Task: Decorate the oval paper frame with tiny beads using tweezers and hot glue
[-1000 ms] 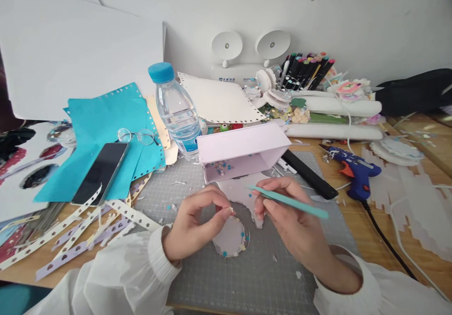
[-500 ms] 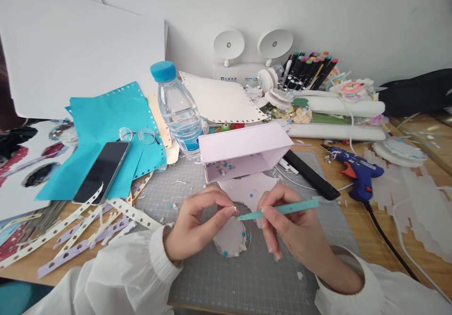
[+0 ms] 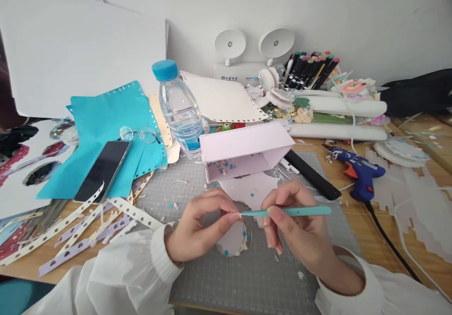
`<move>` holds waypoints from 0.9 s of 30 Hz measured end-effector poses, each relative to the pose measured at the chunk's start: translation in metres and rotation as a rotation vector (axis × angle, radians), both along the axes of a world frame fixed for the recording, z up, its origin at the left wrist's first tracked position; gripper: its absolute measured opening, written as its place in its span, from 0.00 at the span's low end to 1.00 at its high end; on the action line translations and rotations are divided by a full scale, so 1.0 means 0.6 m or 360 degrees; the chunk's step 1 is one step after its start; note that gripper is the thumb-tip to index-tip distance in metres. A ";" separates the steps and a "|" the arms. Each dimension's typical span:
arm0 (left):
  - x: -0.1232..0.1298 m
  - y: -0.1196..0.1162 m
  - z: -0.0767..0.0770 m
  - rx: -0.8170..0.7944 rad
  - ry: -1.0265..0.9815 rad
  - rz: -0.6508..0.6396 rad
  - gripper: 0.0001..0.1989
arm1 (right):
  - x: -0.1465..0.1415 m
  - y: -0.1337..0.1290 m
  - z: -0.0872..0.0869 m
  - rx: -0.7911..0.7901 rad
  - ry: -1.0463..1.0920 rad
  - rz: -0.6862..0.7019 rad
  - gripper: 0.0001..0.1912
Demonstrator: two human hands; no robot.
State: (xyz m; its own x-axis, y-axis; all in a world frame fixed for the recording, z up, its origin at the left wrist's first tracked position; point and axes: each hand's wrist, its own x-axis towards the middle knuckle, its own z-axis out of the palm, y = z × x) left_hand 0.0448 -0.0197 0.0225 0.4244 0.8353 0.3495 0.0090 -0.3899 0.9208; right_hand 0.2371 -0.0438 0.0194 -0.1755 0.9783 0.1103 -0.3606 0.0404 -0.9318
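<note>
My left hand point(image 3: 203, 228) is closed in a pinch, with a tiny whitish paper piece point(image 3: 240, 215) showing at its fingertips. A pair of teal tweezers point(image 3: 310, 211) lies nearly level in my right hand point(image 3: 296, 230), gripped between thumb and fingers. The tips of the tweezers meet the tiny piece at my left fingertips. Below my left hand a round white paper disc point(image 3: 229, 243) rests on the mat, blue and pale bits along its right edge; my fingers hide part of it. Beyond my hands stands a pale lilac paper box point(image 3: 247, 141), its open side facing me, with small cut-outs inside.
The grey cutting mat point(image 3: 261, 282) carries torn lilac paper point(image 3: 243, 188) and scraps. A water bottle point(image 3: 181, 112) stands behind it. Left are a phone point(image 3: 104, 171), glasses point(image 3: 147, 136) and punched strips point(image 3: 81, 244); right, a black bar point(image 3: 312, 176) and a blue glue gun point(image 3: 360, 169).
The tweezers have tilted closer to level, and their tips have moved up to the tiny piece at my left fingertips. My left hand has shifted slightly right.
</note>
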 end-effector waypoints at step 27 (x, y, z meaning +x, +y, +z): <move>-0.002 -0.001 0.003 0.0007 0.0000 0.0014 0.09 | 0.005 0.011 0.008 0.0203 -0.0146 -0.0251 0.10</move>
